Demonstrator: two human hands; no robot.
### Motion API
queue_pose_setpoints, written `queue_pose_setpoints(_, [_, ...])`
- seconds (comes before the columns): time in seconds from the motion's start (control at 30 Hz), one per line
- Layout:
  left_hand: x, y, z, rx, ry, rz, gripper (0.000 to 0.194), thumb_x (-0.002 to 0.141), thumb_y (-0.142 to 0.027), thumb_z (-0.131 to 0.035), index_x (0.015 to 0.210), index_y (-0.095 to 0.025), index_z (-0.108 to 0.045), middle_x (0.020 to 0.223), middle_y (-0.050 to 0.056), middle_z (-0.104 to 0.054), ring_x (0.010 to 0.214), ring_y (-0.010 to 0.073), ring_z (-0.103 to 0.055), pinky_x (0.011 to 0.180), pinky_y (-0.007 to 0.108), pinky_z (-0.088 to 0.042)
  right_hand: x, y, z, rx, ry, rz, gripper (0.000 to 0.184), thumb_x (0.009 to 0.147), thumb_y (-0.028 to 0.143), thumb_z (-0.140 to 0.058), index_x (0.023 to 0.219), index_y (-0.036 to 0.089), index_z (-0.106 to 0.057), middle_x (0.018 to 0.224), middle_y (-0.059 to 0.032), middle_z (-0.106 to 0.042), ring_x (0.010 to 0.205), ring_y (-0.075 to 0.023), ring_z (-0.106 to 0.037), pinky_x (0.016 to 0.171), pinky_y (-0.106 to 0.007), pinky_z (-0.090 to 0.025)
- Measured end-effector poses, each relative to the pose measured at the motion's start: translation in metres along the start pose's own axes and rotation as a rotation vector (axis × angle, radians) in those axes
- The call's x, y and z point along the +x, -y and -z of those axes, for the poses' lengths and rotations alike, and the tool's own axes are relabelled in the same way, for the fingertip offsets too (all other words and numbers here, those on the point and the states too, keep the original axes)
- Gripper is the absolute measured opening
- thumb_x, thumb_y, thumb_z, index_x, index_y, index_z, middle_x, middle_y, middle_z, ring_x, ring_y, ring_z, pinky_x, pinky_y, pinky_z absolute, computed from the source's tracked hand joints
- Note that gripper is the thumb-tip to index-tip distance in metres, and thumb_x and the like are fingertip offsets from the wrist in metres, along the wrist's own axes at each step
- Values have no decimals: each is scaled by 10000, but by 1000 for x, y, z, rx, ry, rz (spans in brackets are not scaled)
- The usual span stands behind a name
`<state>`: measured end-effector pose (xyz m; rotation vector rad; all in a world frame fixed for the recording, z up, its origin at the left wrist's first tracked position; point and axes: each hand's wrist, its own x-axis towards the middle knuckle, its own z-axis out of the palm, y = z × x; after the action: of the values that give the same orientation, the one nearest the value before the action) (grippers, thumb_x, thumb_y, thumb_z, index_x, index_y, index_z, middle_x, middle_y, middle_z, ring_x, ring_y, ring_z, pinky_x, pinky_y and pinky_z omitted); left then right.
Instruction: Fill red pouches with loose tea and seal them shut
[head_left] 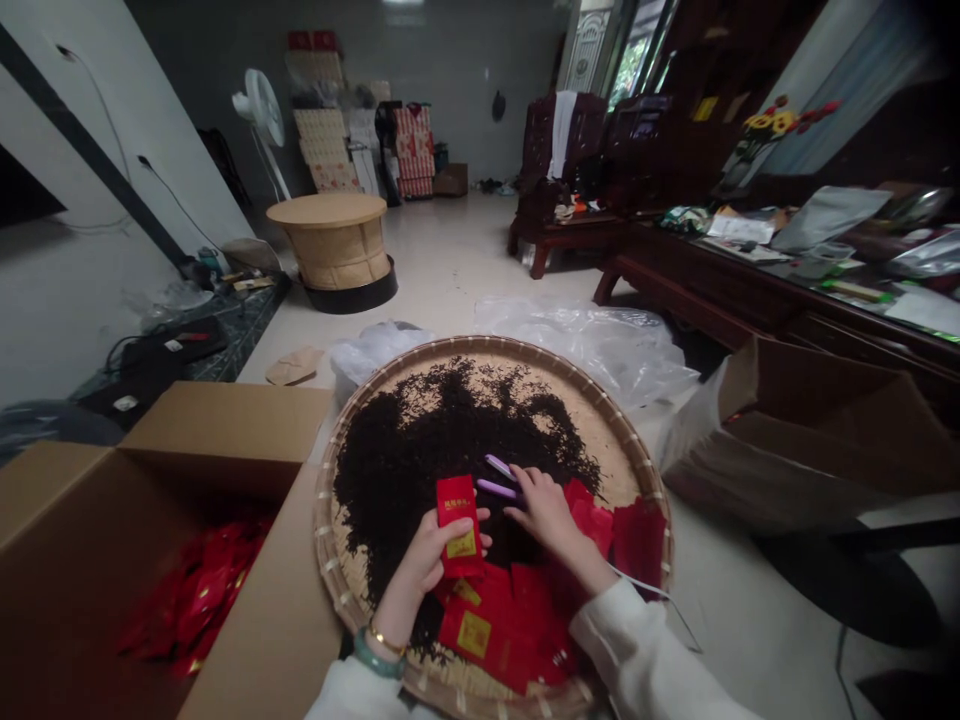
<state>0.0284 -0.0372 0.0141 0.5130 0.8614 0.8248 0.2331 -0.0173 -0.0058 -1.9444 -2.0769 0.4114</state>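
Tea leaves (450,440), black and loose, lie in a dark, ragged patch across a wide round woven bamboo tray (495,345) set on the pale tiled floor (465,250). From where I stand in the room, the person's left hand (431,560) is grasping a flat red foil packet (457,525) with a gold label, holding it upright between thumb and fingers above the leaves. A green jade bangle (373,652) and a thin gold bracelet (386,638) sit on that wrist, and cream sleeves (645,650) cover both forearms. The right hand (547,510) hovers over the tray, just beside the packet, its fingers curled at the ends of two slim lilac plastic sticks (496,488); whether it grips them or only touches them I cannot tell. More red packets (487,630) lie overlapping on the tray's near side, under the hands. To the left, an open brown cardboard box (225,420) stands just beside the tray's rim and holds a pile of red foil packets (195,590). Crumpled clear plastic bags (585,350) lie just behind the tray, a second brown cardboard box (817,420) stands to the right, and a long dark wooden desk (750,290) carries papers and silver pouches (829,220).
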Motion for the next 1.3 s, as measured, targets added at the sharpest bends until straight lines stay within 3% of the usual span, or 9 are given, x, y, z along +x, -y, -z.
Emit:
queue_pose_setpoints(0.1, [0,0,0,14,20,-11,510,616,-255,-805,1060,-119,-595,1091,182,-697,654,227,-712,619,353,-578,-2,-5,-3,-74,30,24,538,773,206,-645,1289,169,-500,1128,-154,-571,988,-301,-536,811,-401,-451])
queue_pose_setpoints(0.2, [-1,1,1,32,26,-15,517,613,-261,-810,1062,-116,-598,1099,192,-692,649,221,-709,599,337,-574,2,-9,-4,17,34,69,474,775,175,-621,1240,147,-534,1096,-145,-567,988,-280,-532,849,-390,-449])
queue_pose_setpoints(0.33, [-3,0,3,73,28,-25,519,602,-269,-818,1048,-104,-610,1101,205,-688,642,216,-705,575,318,-567,7,-16,5,368,90,64,431,743,226,-661,1158,146,-578,1071,-117,-595,973,-257,-560,881,-393,-451])
queue_pose_setpoints(0.47, [-4,-3,3,126,40,-28,505,594,-285,-822,1018,-91,-629,1069,205,-697,633,215,-700,545,305,-557,7,-15,31,787,261,61,508,735,377,-686,1178,149,-584,1147,-104,-637,1043,-272,-581,933,-419,-436])
queue_pose_setpoints(0.53, [-5,-3,2,159,60,-12,486,598,-297,-819,995,-83,-637,987,195,-720,628,220,-699,522,289,-544,7,-9,45,871,341,93,551,731,436,-685,1190,145,-596,1171,-101,-646,1071,-281,-579,947,-425,-431])
queue_pose_setpoints(0.77, [-4,0,-3,246,88,8,483,563,-324,-836,937,-80,-654,691,105,-727,575,219,-691,536,290,-539,9,22,64,674,446,207,539,678,436,-730,1128,148,-667,1057,-84,-703,940,-275,-633,835,-372,-480])
queue_pose_setpoints(1.0, [-5,2,-1,289,87,35,485,575,-335,-827,941,-56,-671,677,131,-731,547,205,-675,514,268,-512,6,39,67,623,391,218,299,755,354,-672,992,183,-734,876,-28,-739,804,-237,-654,723,-298,-466])
queue_pose_setpoints(1.17, [-6,1,0,312,97,56,493,564,-334,-839,933,-48,-682,694,144,-735,560,215,-677,529,272,-500,5,36,66,606,377,241,265,770,343,-657,974,198,-742,846,-14,-738,795,-229,-655,696,-280,-446])
queue_pose_setpoints(1.3, [-4,-5,-3,163,87,-48,544,613,-428,-807,1019,-92,-673,918,158,-739,748,256,-703,685,330,-524,5,34,60,592,325,224,281,755,352,-675,991,214,-741,890,-20,-743,815,-231,-660,716,-282,-445])
